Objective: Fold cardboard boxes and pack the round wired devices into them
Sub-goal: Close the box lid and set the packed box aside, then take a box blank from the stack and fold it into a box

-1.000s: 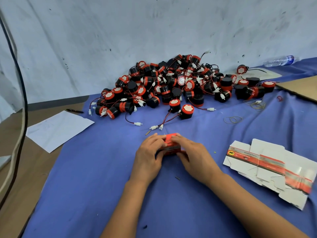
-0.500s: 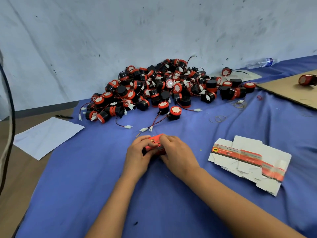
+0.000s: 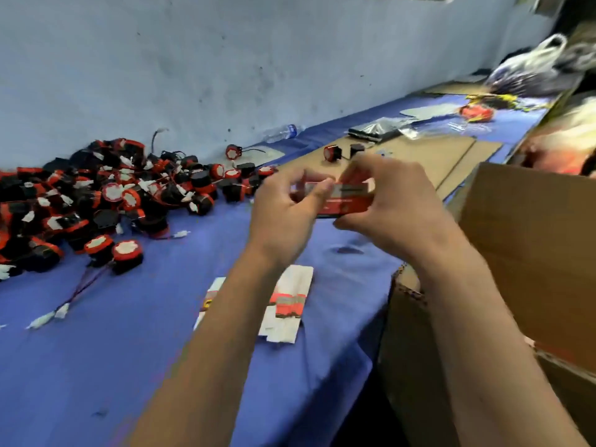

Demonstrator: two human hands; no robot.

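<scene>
Both hands hold a small red folded box up in the air above the blue cloth. My left hand grips its left end with curled fingers, and my right hand grips its right end and top. A big heap of round black-and-red wired devices lies at the left on the blue cloth. A stack of flat white-and-red box blanks lies below my left forearm, partly hidden by it. One more round device sits on the brown cardboard sheet behind my hands.
A large open brown carton stands at the right, off the table's edge. A plastic water bottle lies by the wall. Silver bags, a plastic bag and red items lie far right at the back.
My hands have lifted the red box off the cloth and carried it right. The view has swung right, bringing the brown carton into sight.
</scene>
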